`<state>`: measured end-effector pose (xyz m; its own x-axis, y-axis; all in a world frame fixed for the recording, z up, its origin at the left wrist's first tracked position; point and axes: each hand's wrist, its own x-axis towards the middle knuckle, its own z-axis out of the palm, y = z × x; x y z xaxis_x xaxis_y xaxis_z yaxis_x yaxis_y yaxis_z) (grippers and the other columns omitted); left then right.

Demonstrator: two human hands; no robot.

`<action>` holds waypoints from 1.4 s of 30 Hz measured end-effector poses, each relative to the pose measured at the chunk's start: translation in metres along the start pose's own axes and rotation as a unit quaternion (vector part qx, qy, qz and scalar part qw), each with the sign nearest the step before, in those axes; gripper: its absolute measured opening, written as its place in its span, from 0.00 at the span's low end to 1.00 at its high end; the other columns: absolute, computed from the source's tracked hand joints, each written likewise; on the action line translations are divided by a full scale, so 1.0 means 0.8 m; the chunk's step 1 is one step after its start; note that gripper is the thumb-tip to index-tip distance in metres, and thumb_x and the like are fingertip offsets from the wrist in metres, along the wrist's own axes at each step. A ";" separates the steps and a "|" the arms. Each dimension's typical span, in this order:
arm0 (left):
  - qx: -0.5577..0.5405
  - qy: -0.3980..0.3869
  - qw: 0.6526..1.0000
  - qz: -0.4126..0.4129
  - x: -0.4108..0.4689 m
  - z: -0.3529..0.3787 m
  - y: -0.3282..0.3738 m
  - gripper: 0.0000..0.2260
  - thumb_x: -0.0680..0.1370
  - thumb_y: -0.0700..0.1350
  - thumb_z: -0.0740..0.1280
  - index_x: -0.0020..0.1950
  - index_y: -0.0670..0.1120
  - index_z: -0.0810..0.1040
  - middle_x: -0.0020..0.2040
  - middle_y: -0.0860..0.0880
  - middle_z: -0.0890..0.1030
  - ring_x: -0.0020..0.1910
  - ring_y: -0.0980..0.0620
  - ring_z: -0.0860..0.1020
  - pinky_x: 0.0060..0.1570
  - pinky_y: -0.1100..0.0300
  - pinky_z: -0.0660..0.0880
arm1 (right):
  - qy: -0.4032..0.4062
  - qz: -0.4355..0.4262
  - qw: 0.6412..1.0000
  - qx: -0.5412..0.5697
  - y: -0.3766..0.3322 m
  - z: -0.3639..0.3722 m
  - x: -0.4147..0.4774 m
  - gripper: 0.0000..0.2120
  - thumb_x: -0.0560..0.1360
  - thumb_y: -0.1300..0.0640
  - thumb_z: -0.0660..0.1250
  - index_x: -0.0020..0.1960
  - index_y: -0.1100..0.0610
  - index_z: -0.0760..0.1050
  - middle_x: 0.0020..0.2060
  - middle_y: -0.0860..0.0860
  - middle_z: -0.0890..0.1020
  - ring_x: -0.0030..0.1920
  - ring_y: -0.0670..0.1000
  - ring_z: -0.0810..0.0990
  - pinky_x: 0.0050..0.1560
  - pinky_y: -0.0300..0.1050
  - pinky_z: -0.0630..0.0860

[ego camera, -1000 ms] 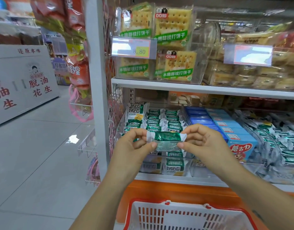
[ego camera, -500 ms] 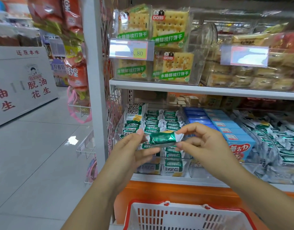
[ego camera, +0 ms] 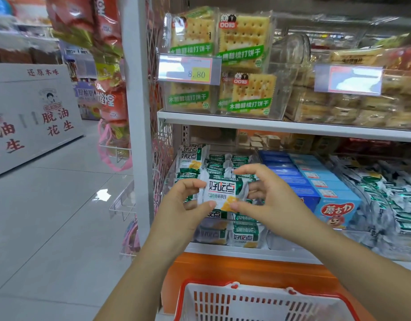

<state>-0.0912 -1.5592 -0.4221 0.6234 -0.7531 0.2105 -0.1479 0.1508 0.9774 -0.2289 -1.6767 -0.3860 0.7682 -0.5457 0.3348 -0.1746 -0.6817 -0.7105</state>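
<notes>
- Both hands are up in front of the lower shelf with one snack packet [ego camera: 221, 193] between them, printed face turned toward my camera.
- Left hand [ego camera: 183, 205]: thumb and fingertips pinch the packet's left end, fingers curled.
- Right hand [ego camera: 267, 193]: thumb pressed on the lower right corner, the other fingers arched over the top right edge. A light two-handed hold, not a squeeze.
- The packet hangs in the air just ahead of the bin of matching packets [ego camera: 225, 163], touching none of them as far as I can tell. It is above the basket [ego camera: 223, 284] and farther out than it.
- Progress, my reading: the pick from the shelf is done and the packet looks to be under inspection. It is not in the basket yet, so the drop or a put-back is what remains.
- Edges overhead: the upper shelf lip [ego camera: 269, 126] and the price tag [ego camera: 188, 69] sit well above the knuckles, so there is no pinch there.
- Edges left: the white upright post [ego camera: 136, 112] is near the left wrist, and a wire rack [ego camera: 123, 200] juts into the aisle beside it.
- Edges right: blue boxes [ego camera: 315, 181] lie just behind the right hand.
- Open room: pulling back and down toward me looks clear, with only the basket's red rim to cross. The floor [ego camera: 49, 216] to the left gives elbow space.
</notes>
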 end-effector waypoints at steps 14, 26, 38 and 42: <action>0.193 0.160 0.968 0.011 0.027 -0.039 -0.037 0.14 0.78 0.37 0.64 0.59 0.54 0.74 0.58 0.58 0.71 0.58 0.54 0.75 0.59 0.53 0.73 | 0.062 -0.038 0.991 -0.109 0.033 0.073 0.145 0.14 0.73 0.56 0.72 0.56 0.49 0.72 0.48 0.46 0.78 0.36 0.45 0.71 0.41 0.46 0.73; 0.172 0.148 0.973 -0.049 0.043 -0.051 -0.056 0.17 0.79 0.38 0.62 0.65 0.52 0.74 0.66 0.50 0.75 0.64 0.51 0.73 0.63 0.50 0.72 | 0.017 -0.034 0.964 -0.262 0.056 0.117 0.201 0.18 0.72 0.47 0.71 0.60 0.48 0.74 0.55 0.52 0.80 0.59 0.55 0.72 0.55 0.50 0.72; 0.180 0.156 0.970 -0.049 0.037 -0.045 -0.050 0.15 0.79 0.40 0.63 0.64 0.52 0.75 0.65 0.47 0.76 0.60 0.50 0.76 0.58 0.52 0.75 | -0.055 0.049 0.949 -0.305 0.116 -0.013 0.129 0.19 0.75 0.55 0.69 0.65 0.51 0.73 0.56 0.51 0.81 0.53 0.50 0.79 0.55 0.47 0.75; 0.166 0.165 0.971 -0.055 0.039 -0.040 -0.048 0.14 0.79 0.40 0.62 0.62 0.53 0.76 0.61 0.47 0.77 0.46 0.42 0.80 0.44 0.49 0.77 | -0.108 0.064 0.881 -0.456 0.117 -0.011 0.130 0.19 0.73 0.49 0.70 0.63 0.50 0.73 0.57 0.48 0.79 0.57 0.52 0.76 0.57 0.47 0.68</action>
<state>-0.0416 -1.5679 -0.4525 0.8536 -0.4979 0.1533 -0.2715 -0.1740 0.9466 -0.1713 -1.8018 -0.4123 0.7887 -0.6079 0.0918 -0.6145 -0.7836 0.0914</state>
